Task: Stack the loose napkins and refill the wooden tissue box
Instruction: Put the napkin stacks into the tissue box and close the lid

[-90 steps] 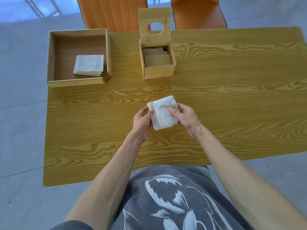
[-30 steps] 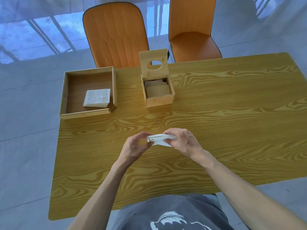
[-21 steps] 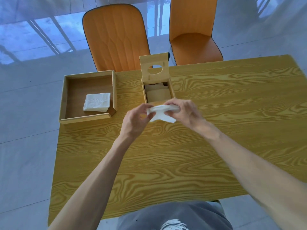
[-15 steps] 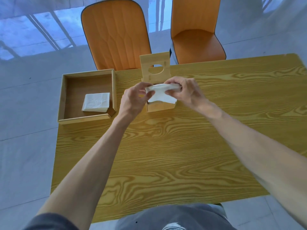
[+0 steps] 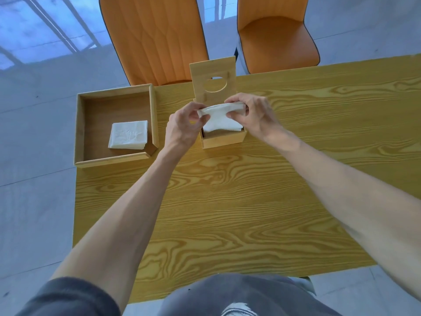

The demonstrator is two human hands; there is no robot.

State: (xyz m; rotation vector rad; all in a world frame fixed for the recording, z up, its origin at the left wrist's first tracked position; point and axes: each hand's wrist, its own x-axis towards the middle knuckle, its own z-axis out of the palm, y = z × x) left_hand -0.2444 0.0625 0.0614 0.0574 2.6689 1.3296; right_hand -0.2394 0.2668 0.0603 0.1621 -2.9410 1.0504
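Observation:
A stack of white napkins (image 5: 222,118) hangs between both hands, directly over the mouth of the wooden tissue box (image 5: 224,139). My left hand (image 5: 184,126) pinches its left end and my right hand (image 5: 252,116) grips its right end. The stack's middle sags down into the box. The box's hinged lid (image 5: 213,79), with an oval hole, stands upright behind it. Most of the box's inside is hidden by the napkins and my hands.
An open wooden tray (image 5: 79,133) stands at the table's far left with a second folded napkin stack (image 5: 128,134) inside. Two orange chairs (image 5: 155,37) stand behind the wooden table (image 5: 250,190). The table's left and near edges drop to grey floor.
Both hands lifted the napkin stack from the table's middle and carried it forward to the tissue box. It now sags into the box opening.

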